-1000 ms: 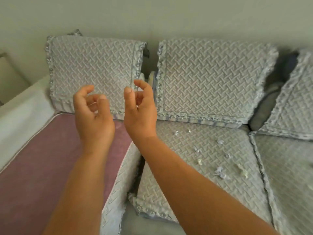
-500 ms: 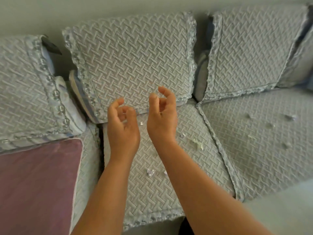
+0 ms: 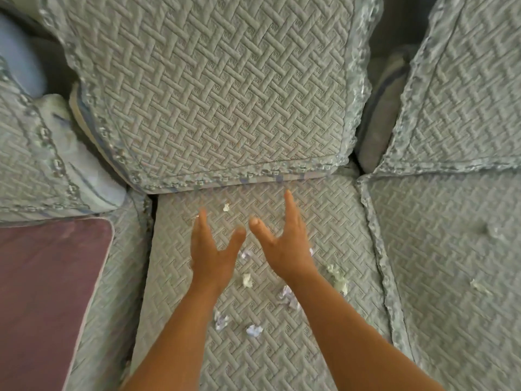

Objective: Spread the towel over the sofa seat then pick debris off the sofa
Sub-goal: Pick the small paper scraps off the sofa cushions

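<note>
Landmark: the middle seat cushion (image 3: 324,210) of the sofa, covered in grey-green quilted fabric. Left of it, a mauve towel (image 3: 42,292) lies flat over the neighbouring seat. Above the middle seat cushion, the left hand (image 3: 210,252) is extended, fingers spread wide, holding nothing. Just right of it, the right hand (image 3: 284,249) is likewise spread wide and empty, thumbs near each other but apart. Crumpled paper debris (image 3: 247,280) lies scattered on the middle seat cushion, around and beneath both forearms. A back cushion (image 3: 220,88) leans behind the middle seat cushion. Right of it, further scraps (image 3: 479,286) rest on the adjoining seat.
</note>
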Tool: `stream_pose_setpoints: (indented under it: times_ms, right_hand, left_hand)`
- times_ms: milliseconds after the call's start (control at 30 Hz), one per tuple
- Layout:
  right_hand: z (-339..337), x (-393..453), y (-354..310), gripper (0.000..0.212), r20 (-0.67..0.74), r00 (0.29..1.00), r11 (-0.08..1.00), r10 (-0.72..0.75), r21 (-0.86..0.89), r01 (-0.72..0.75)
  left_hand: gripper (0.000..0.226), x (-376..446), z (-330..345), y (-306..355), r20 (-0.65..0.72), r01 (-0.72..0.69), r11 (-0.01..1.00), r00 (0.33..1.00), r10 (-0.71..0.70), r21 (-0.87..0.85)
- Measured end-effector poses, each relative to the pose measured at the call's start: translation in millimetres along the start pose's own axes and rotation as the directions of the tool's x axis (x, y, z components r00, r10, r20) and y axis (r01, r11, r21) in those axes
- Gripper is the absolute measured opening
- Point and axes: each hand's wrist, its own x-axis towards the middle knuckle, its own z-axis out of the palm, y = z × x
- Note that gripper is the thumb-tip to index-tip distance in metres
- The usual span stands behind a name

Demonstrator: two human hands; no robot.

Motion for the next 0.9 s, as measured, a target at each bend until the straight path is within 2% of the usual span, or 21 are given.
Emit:
stream_pose_setpoints:
  times_ms: [133,300,433,533,600,700,767,867,900]
  right_hand:
    - [17.6,39.7,39.0,0.099,0.062,0.997,0.991,0.041,-0.127,-0.033]
    - [37.5,85.7,100.7,0.093,0.076,0.993,0.973,0.093,-0.218,-0.075]
    - [51.4,112.7,131.5,0.089,0.123,0.992,0.928,0.037,-0.373,0.011]
    - [56.0,129.8,150.3,0.085,0.112,0.994,0.873,-0.011,-0.483,0.064]
    - [60.5,139.6,161.1,0.080,0.169,0.985,0.827,-0.024,-0.550,0.115]
    - [74.8,149.2,165.7,0.075,0.276,0.958,0.775,-0.080,-0.587,0.234]
    - [84.8,156.3,159.9,0.073,0.288,0.949,0.785,-0.125,-0.557,0.272]
    - [95.4,166.6,159.6,0.063,0.284,0.941,0.780,-0.186,-0.540,0.317]
    - [94.3,168.2,161.2,0.058,0.277,0.939,0.760,-0.202,-0.561,0.329]
  left_hand:
    - [0.105,44.4,29.5,-29.3,-0.036,0.095,0.987,0.995,-0.091,0.129]
    - [0.097,98.3,56.1,-82.5,-0.119,0.119,0.938,0.989,-0.085,0.324]
    - [0.102,135.4,67.1,-126.5,-0.138,0.151,0.845,0.986,-0.093,0.514]
    - [0.102,162.9,71.8,-151.1,-0.154,0.192,0.821,0.980,-0.128,0.538]
    - [0.102,177.9,74.9,-157.7,-0.146,0.184,0.830,0.981,-0.125,0.527]
    - [0.099,201.0,87.2,-151.4,-0.117,0.074,0.899,0.993,-0.025,0.433]
    - [0.088,212.4,95.6,-137.8,-0.040,-0.089,0.914,0.993,0.113,0.395]
    - [0.048,221.6,108.2,-133.4,0.117,-0.297,0.843,0.955,0.274,0.449]
    - [0.035,222.4,110.6,-134.6,0.137,-0.320,0.837,0.947,0.290,0.444]
